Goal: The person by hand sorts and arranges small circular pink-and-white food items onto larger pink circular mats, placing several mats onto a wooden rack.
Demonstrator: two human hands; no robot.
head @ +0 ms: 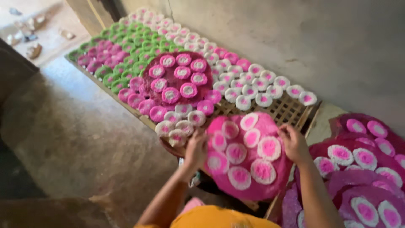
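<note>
Between hands [247, 147], disc-laden pink tray [253, 188]

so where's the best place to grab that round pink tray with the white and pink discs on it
Probably by its outer rim at opposite edges, coming in from the left and right sides. The round pink tray is wide, flat and loaded with loose white and pink discs, so level support matters. The left hand and right hand already sit at those edges.

Dim grey wall [337, 46], bare concrete floor [76, 139]
</note>
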